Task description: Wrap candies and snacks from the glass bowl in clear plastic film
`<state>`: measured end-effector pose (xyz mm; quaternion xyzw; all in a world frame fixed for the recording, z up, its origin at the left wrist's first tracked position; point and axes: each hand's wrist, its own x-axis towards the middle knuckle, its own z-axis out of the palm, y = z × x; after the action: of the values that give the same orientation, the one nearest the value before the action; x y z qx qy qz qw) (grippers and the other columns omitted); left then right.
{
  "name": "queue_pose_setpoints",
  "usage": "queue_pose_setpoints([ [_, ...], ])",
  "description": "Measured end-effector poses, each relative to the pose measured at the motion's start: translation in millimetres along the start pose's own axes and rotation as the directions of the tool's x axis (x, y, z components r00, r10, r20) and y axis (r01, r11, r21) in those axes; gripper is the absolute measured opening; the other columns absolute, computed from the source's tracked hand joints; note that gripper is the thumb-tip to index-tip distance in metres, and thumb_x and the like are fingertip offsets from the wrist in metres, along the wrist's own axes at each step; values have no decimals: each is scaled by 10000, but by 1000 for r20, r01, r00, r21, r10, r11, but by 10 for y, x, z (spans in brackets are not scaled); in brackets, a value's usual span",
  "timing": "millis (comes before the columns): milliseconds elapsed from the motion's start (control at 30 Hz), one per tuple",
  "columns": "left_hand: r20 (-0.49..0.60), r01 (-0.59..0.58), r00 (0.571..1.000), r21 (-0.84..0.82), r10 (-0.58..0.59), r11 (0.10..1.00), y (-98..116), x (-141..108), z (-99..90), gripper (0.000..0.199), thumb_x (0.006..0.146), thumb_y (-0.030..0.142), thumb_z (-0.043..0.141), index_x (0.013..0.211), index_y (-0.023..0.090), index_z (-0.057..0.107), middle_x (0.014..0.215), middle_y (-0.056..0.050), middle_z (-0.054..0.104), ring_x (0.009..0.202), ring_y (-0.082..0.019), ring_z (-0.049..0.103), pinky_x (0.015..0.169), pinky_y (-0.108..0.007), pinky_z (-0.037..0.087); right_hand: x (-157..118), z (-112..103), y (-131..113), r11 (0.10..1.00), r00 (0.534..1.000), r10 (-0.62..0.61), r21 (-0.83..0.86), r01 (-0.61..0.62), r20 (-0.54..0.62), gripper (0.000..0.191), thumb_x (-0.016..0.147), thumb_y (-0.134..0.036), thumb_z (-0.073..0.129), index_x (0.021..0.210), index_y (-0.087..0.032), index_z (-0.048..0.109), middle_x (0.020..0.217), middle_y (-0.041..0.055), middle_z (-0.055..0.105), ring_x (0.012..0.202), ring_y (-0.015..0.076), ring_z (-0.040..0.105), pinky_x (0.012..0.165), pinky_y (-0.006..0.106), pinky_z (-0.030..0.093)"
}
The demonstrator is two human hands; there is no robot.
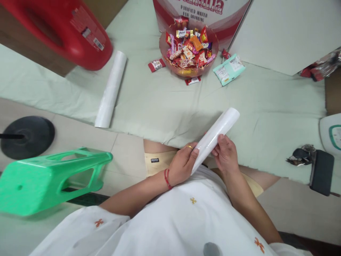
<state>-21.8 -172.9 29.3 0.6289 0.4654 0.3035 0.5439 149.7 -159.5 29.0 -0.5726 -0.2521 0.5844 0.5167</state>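
A glossy white roll (217, 133), like rolled film or paper, slants up and to the right over my lap. Its lower part is wrapped by my left hand (183, 163), which wears a ring and a red wrist thread. Higher up, my right hand (226, 153) pinches the roll's right side with thumb and fingers. The lower end is partly hidden by my left hand and the white shirt. A second white roll (111, 90) lies on the green cloth (149, 106) to the left, apart from both hands.
A glass bowl of candies (189, 73) stands at the back before a water carton (202, 14), with a teal packet (229, 69) beside it. A red jug (90, 42) is at back left, a green stool (26, 185) at left, a black phone (322, 172) at right.
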Motion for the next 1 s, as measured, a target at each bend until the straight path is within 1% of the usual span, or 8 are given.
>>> queue_pose_setpoints([
  [67, 4, 6, 1000, -23, -6, 1000, 13, 17, -10, 469, 1097, 480, 327, 1205, 149, 642, 1107, -115, 701, 990, -224, 657, 897, -336, 501, -1, -10, 5, 1000, 1000, -24, 1, 24, 1, 445, 834, -664, 725, 880, -227, 650, 772, -6, 594, 539, 83, 332, 419, 220, 300],
  [233, -3, 22, 1000, -42, -22, 999, 47, 50, -29, 483, 1097, 487, 323, 1171, 140, 650, 1105, -113, 703, 959, -216, 654, 883, -333, 502, -9, -29, -5, 997, 999, -47, 61, 46, 18, 467, 816, -637, 764, 745, -224, 557, 617, -70, 343, 525, 82, 264, 452, 219, 315],
  [400, -23, 25, 999, -12, -25, 1000, 12, 40, 17, 494, 1096, 496, 312, 1195, 147, 648, 1129, -124, 707, 991, -234, 658, 913, -353, 501, 2, -17, 14, 998, 1000, -18, 54, 17, 12, 469, 787, -666, 768, 809, -229, 598, 690, -38, 476, 563, 95, 292, 461, 233, 304],
  [533, -21, 25, 999, -8, -25, 1000, -7, 42, 25, 494, 1092, 503, 322, 1220, 150, 643, 1152, -125, 708, 1005, -233, 662, 921, -345, 502, 14, -33, 11, 1000, 1000, 8, 4, -8, 30, 428, 751, -595, 826, 862, -230, 632, 749, -24, 550, 585, 93, 341, 466, 227, 302],
  [667, -14, 51, 999, -60, -52, 997, 20, 55, -7, 501, 1090, 520, 326, 1182, 149, 650, 1065, -95, 719, 947, -213, 653, 868, -319, 509, 18, -77, 2, 999, 998, 0, 35, -3, 71, 371, 780, -547, 818, 959, -251, 682, 781, -17, 570, 611, 102, 393, 494, 233, 350],
  [767, -22, 87, 996, -77, -89, 993, 40, 61, -18, 504, 1090, 527, 324, 1133, 149, 656, 978, -70, 712, 870, -195, 632, 800, -304, 503, 16, -93, -9, 996, 996, 19, 81, -26, 87, 390, 764, -515, 840, 1018, -249, 709, 773, -21, 551, 607, 100, 373, 511, 239, 369],
  [900, -28, 54, 998, -41, -55, 998, 35, 61, 8, 488, 1093, 502, 328, 1167, 144, 652, 1083, -100, 711, 937, -212, 644, 856, -323, 493, 14, -75, -21, 989, 996, 37, 138, -49, 85, 386, 770, -531, 837, 967, -224, 714, 682, -49, 435, 593, 93, 315, 508, 221, 368],
  [1000, -18, 38, 999, -33, -38, 999, 11, 53, 30, 486, 1096, 488, 317, 1200, 144, 644, 1128, -118, 705, 975, -222, 652, 880, -331, 487, 19, -54, -16, 996, 996, 33, 84, -39, 77, 397, 743, -532, 860, 930, -223, 696, 713, -35, 485, 620, 97, 352, 481, 210, 335],
])
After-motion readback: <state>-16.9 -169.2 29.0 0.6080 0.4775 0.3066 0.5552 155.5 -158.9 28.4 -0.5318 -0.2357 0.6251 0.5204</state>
